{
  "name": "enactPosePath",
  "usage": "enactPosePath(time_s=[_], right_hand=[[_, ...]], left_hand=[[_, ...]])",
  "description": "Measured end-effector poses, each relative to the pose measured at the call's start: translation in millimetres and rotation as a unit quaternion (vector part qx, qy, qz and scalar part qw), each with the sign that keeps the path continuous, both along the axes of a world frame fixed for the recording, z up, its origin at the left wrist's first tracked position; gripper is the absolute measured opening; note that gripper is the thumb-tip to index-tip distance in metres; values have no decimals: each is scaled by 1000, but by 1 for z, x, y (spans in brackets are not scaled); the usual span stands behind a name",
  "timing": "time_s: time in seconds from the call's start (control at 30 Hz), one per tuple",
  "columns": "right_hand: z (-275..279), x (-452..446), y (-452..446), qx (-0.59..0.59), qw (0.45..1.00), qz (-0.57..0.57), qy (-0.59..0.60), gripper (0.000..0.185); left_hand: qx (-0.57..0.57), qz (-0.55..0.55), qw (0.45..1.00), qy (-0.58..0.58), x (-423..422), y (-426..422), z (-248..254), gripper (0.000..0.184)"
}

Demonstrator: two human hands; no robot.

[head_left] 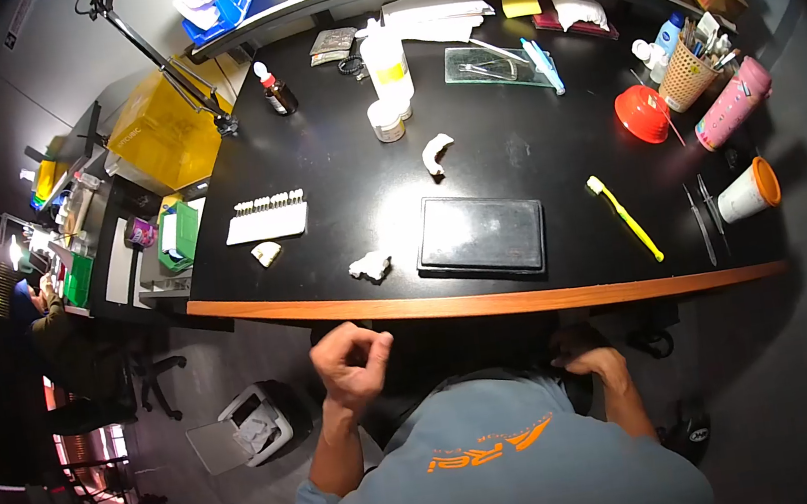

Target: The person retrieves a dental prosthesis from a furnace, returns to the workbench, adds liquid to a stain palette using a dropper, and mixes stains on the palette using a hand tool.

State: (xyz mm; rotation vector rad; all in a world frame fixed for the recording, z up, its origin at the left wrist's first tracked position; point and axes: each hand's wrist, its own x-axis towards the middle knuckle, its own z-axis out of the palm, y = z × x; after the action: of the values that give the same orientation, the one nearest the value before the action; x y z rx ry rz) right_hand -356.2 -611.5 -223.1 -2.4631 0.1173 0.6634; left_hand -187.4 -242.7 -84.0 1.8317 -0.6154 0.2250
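Observation:
Just off the table's front edge, my left hand [352,364] is closed, fingers curled and thumb against the index finger; nothing shows in it. My right hand [588,358] rests low by my lap, its fingers lost in dark shadow. Closest to the left hand on the table is a whitish dental cast piece [370,266]. A smaller cream piece [267,255] lies beside a tooth shade guide [266,218]. Right of them sits a closed black box [480,234]. Behind it is a curved white dental arch [437,153]. A yellow toothbrush [626,220] lies to the right.
Two thin metal tools [701,223] lie by a white cup with an orange rim [749,189]. A pink bottle [734,104], red bowl [644,115] and woven tool holder [687,79] stand at right. White bottles [386,65] and a glass slab [477,70] are farther back.

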Motion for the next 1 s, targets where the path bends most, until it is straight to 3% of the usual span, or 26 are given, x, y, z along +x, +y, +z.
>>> enactPosePath(time_s=[0.1, 0.17, 0.27, 0.3, 0.37, 0.4, 0.5, 0.63, 0.77, 0.83, 0.9, 0.97, 1.0], right_hand=[[22, -5, 3, 73, 994, -86, 7, 35], [33, -9, 2, 141, 981, -121, -53, 35], [108, -2, -7, 233, 969, -41, -70, 33], [131, 3, -10, 311, 939, 0, -150, 26], [152, 6, -21, 344, 901, 49, -260, 21], [145, 10, -21, 377, 850, 36, -365, 16], [150, 23, -19, 361, 783, -79, -500, 9], [153, 30, -8, 313, 788, -108, -518, 9], [154, 31, -4, 289, 806, -145, -497, 8], [153, 32, -2, 262, 813, -145, -499, 7], [152, 33, 1, 238, 819, -142, -502, 7], [154, 33, 5, 208, 830, -144, -497, 7], [153, 33, 7, 196, 838, -147, -488, 7]], left_hand=[[-22, 63, 989, -135, 31, -10, 16, 31], [-1, 129, 984, -125, 53, -23, 32, 30], [24, 151, 982, -109, 87, -40, 46, 17], [49, 166, 980, -101, 98, -49, 53, 14], [124, 132, 975, -133, 120, -68, 68, 21], [163, 106, 973, -126, 132, -75, 72, 27], [175, 86, 973, -120, 144, -103, 88, 24], [216, -14, 962, -165, 129, -130, 116, 25], [360, -248, 886, -157, 109, -148, 124, 59], [434, -272, 848, -136, 101, -146, 110, 77], [434, -255, 852, -146, 93, -146, 106, 72], [342, -261, 897, -102, 110, -143, 104, 63], [330, -204, 917, -96, 113, -141, 104, 48]])
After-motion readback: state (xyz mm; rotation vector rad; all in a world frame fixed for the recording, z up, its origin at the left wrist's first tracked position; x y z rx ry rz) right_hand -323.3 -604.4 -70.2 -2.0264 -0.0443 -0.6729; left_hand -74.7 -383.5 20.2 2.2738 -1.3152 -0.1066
